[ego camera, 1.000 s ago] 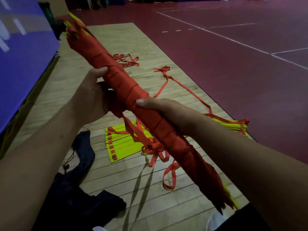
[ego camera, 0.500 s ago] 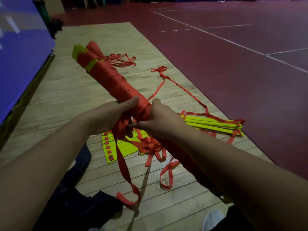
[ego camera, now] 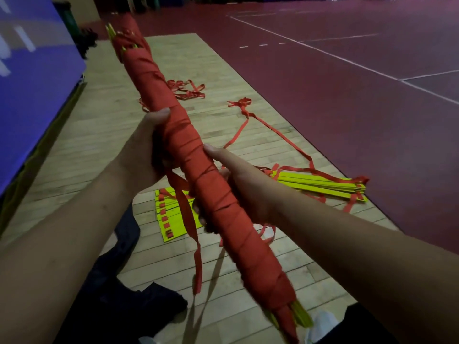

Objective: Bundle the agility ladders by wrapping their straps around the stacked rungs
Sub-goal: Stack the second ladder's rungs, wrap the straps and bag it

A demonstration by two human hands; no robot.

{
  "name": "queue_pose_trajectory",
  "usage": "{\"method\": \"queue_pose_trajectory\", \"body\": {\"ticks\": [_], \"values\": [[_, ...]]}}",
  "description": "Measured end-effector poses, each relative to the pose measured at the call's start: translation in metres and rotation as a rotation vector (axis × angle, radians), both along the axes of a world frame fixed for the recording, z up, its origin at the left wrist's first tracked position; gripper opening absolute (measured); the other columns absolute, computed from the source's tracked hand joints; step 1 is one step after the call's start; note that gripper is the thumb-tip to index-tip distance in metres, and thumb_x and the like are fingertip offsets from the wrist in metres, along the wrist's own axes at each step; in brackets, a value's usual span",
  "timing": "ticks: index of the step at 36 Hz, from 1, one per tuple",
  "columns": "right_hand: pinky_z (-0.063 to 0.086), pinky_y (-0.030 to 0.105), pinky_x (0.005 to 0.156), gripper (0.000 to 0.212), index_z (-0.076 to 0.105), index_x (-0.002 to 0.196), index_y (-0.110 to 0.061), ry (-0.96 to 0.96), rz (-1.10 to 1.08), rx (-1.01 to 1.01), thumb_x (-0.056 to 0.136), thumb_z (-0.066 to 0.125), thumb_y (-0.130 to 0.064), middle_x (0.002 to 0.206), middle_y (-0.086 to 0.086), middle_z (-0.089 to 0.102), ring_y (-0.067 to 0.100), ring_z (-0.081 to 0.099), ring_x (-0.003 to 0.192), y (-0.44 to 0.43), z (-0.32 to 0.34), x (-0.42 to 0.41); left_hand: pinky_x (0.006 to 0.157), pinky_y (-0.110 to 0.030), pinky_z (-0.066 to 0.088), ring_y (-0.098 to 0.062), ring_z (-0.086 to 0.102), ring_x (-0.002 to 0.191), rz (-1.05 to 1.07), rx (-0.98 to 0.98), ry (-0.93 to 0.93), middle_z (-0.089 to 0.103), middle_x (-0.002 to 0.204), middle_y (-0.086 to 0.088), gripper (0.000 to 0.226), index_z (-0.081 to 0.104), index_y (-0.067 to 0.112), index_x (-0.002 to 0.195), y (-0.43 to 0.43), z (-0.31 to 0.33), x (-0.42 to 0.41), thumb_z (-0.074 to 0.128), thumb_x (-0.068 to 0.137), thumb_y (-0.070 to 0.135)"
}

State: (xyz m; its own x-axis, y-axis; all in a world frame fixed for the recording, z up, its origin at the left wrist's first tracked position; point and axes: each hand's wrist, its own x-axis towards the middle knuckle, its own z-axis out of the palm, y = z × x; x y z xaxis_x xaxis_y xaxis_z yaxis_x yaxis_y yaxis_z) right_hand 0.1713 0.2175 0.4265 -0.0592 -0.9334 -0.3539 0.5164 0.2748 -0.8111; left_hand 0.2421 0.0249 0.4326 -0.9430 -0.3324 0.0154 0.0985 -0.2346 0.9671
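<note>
Gripping the wrapped ladder bundle (ego camera: pixel 216 194) in mid-air above the wooden floor (ego camera: pixel 248 269), the person holds it slanted away from the body. The left hand (ego camera: pixel 146 150) clasps it higher up with the thumb on top. The right hand (ego camera: pixel 238 180) closes round the middle, its fingers (ego camera: pixel 200 211) curled underneath. Red strap covers nearly the whole length, and yellow rung tips show only at both ends. One loose strap tail (ego camera: pixel 186 214) hangs below the hands, so this bundle seems to lack only tucking or tying off. On the floor beyond, a stack of yellow rungs (ego camera: pixel 323 188) lies unwrapped, with trailing straps (ego camera: pixel 273 130) spread out, so more bundling probably remains.
</note>
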Motion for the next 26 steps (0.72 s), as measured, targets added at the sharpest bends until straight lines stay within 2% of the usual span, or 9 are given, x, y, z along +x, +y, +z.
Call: {"method": "queue_pose_trajectory", "body": {"ticks": [3, 5, 8, 11, 15, 18, 20, 24, 26], "values": [[0.056, 0.035, 0.063, 0.053, 0.068, 0.080, -0.014, 0.217, -0.190, 0.022, 0.090, 0.057, -0.065, 0.071, 0.012, 0.063, 0.026, 0.061, 0.057, -0.003, 0.005, -0.005, 0.058, -0.029, 0.052, -0.017, 0.060, 0.066, -0.028, -0.053, -0.071, 0.062, 0.079, -0.003, 0.057, 0.073, 0.023, 0.085, -0.012, -0.003, 0.003, 0.085, 0.049, 0.065], [0.059, 0.037, 0.070, 0.052, 0.072, 0.073, -0.017, 0.550, -0.286, 0.084, 0.088, 0.060, -0.066, 0.068, 0.007, 0.070, 0.023, 0.066, 0.061, -0.001, 0.008, -0.010, 0.062, -0.035, 0.057, -0.024, 0.065, 0.065, -0.079, -0.072, -0.172, 0.065, 0.079, -0.010, 0.075, 0.077, 0.018, 0.087, -0.018, -0.008, 0.006, 0.083, 0.042, 0.077], [0.051, 0.023, 0.057, 0.055, 0.071, 0.069, -0.016, 0.847, -0.372, 0.108, 0.087, 0.060, -0.066, 0.058, -0.003, 0.069, 0.009, 0.066, 0.054, 0.002, 0.012, -0.016, 0.061, -0.035, 0.057, -0.024, 0.061, 0.056, -0.145, -0.130, -0.348, 0.060, 0.065, -0.012, 0.087, 0.072, 0.010, 0.083, -0.016, -0.015, 0.009, 0.066, 0.047, 0.089], [0.054, 0.031, 0.061, 0.058, 0.072, 0.069, -0.011, 0.901, -0.382, 0.109, 0.085, 0.065, -0.066, 0.061, 0.003, 0.070, 0.014, 0.068, 0.055, 0.001, 0.011, -0.018, 0.058, -0.033, 0.053, -0.023, 0.057, 0.050, -0.155, -0.147, -0.397, 0.052, 0.059, -0.012, 0.079, 0.057, 0.005, 0.095, -0.009, -0.012, 0.006, 0.037, 0.075, 0.079], [0.061, 0.051, 0.070, 0.066, 0.074, 0.084, 0.003, 0.869, -0.441, 0.156, 0.078, 0.074, -0.063, 0.076, 0.018, 0.074, 0.033, 0.073, 0.065, 0.000, 0.009, -0.021, 0.058, -0.031, 0.055, -0.024, 0.062, 0.055, -0.168, -0.153, -0.381, 0.057, 0.065, -0.014, 0.073, 0.051, 0.004, 0.112, -0.002, -0.010, 0.003, 0.039, 0.082, 0.069], [0.057, 0.043, 0.058, 0.065, 0.070, 0.085, 0.007, 0.890, -0.460, 0.170, 0.075, 0.082, -0.056, 0.073, 0.018, 0.072, 0.026, 0.067, 0.057, -0.004, 0.002, -0.020, 0.058, -0.030, 0.055, -0.023, 0.061, 0.059, -0.157, -0.157, -0.360, 0.061, 0.072, -0.012, 0.090, 0.060, 0.009, 0.116, 0.007, -0.012, -0.002, 0.066, 0.062, 0.081], [0.048, 0.035, 0.057, 0.060, 0.063, 0.084, 0.001, 1.036, -0.438, 0.207, 0.071, 0.086, -0.053, 0.075, 0.012, 0.068, 0.022, 0.065, 0.065, -0.007, -0.006, -0.018, 0.063, -0.031, 0.054, -0.026, 0.065, 0.069, -0.108, -0.164, -0.346, 0.070, 0.088, -0.016, 0.095, 0.068, 0.010, 0.114, 0.019, -0.016, -0.007, 0.077, 0.051, 0.080], [0.050, 0.031, 0.067, 0.060, 0.049, 0.110, -0.013, 1.158, -0.301, 0.229, 0.076, 0.084, -0.048, 0.098, 0.003, 0.064, 0.017, 0.065, 0.087, -0.007, -0.010, -0.018, 0.085, -0.042, 0.056, -0.030, 0.072, 0.089, 0.042, -0.092, -0.317, 0.075, 0.102, -0.017, 0.060, 0.070, 0.009, 0.110, 0.035, -0.021, -0.011, 0.076, 0.069, 0.053], [0.047, 0.030, 0.066, 0.055, 0.054, 0.108, -0.012, 1.027, -0.274, 0.152, 0.078, 0.082, -0.050, 0.090, -0.001, 0.064, 0.013, 0.062, 0.079, -0.003, -0.004, -0.023, 0.073, -0.037, 0.053, -0.027, 0.067, 0.077, 0.055, -0.095, -0.253, 0.072, 0.087, -0.013, 0.044, 0.073, 0.018, 0.089, 0.031, -0.017, -0.009, 0.079, 0.062, 0.053]]}}
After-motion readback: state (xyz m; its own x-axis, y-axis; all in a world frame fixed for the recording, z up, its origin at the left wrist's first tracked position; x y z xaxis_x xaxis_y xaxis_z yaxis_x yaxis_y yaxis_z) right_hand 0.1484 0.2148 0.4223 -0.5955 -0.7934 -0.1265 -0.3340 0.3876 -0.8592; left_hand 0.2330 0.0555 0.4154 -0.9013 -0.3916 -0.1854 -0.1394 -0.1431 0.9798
